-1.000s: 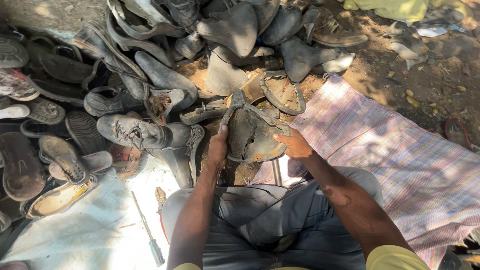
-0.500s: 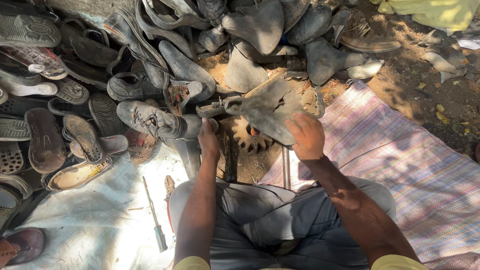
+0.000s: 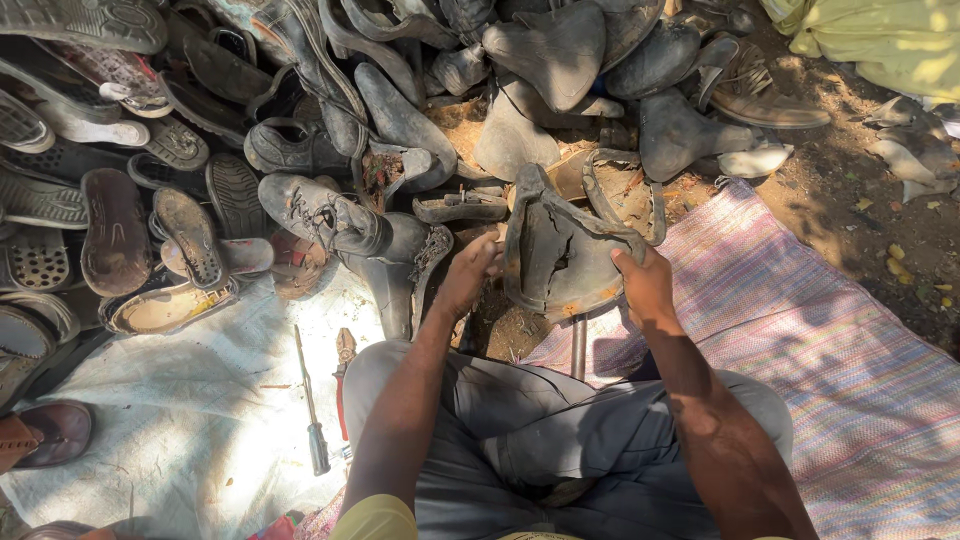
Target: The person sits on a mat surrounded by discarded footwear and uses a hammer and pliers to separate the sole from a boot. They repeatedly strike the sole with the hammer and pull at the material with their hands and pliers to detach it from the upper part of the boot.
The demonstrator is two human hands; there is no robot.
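A worn, cracked dark bicycle saddle (image 3: 555, 250) with a metal post below it sits upright in front of my knees. My right hand (image 3: 645, 285) grips its right edge. My left hand (image 3: 470, 272) rests against its left side, fingers curled at the edge. Behind the saddle lies a brown shoe sole (image 3: 622, 190).
A heap of old shoes, sandals (image 3: 115, 230) and saddles (image 3: 560, 50) covers the ground ahead and to the left. A screwdriver (image 3: 310, 410) and red-handled pliers (image 3: 343, 375) lie on a white sheet (image 3: 180, 420) at my left. A striped woven mat (image 3: 830, 340) spreads to the right.
The saddle has been turned and lowered, showing its cracked underside. A gear-like part seen beneath it earlier is hidden. Both hands stay on the saddle.
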